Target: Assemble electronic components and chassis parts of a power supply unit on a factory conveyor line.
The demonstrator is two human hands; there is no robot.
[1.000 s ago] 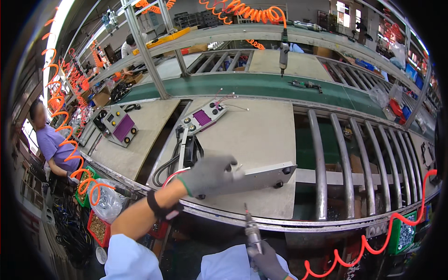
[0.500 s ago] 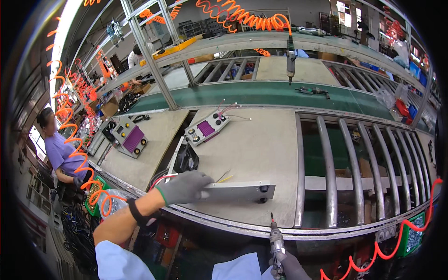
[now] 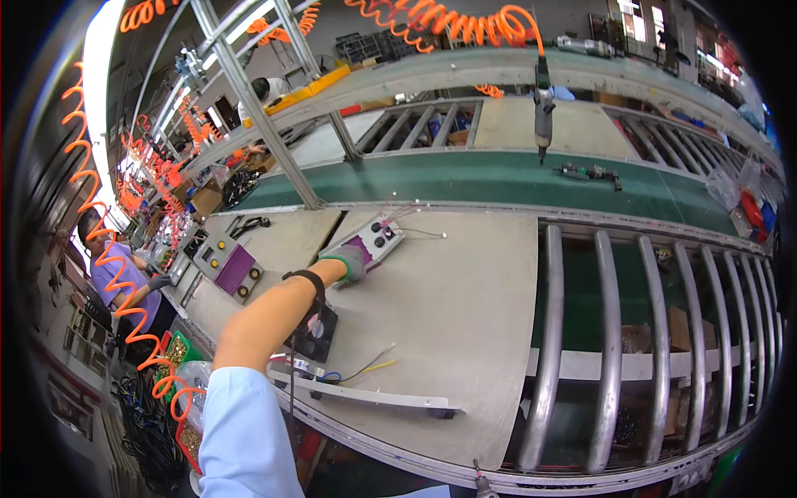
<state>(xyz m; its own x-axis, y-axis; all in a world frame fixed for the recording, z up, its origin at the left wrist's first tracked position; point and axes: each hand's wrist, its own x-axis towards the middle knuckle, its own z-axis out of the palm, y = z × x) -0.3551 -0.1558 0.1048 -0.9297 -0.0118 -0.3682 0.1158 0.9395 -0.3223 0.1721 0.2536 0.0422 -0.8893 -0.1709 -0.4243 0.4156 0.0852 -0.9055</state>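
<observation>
My left hand, in a grey glove with a green cuff, reaches over the near end of a purple-and-grey machine panel with black knobs and thin wires. Its fingers are mostly hidden, so their grip does not show. Below my forearm sits a black cooling fan, partly covered. A long grey metal plate lies near the bench's front edge, with yellow and dark wires beside it. At the bottom edge the tip of a powered screwdriver points up; my right hand is out of the picture.
Another purple-and-grey machine unit stands to the left. Metal rollers fill the right side. Beyond the bench runs a green conveyor belt, with a hanging screwdriver above it. A co-worker in purple stands at far left.
My left hand has left the grey plate and moved away to the purple panel. The plate now lies nearer the front edge with its edge upward. The right hand has dropped out of view.
</observation>
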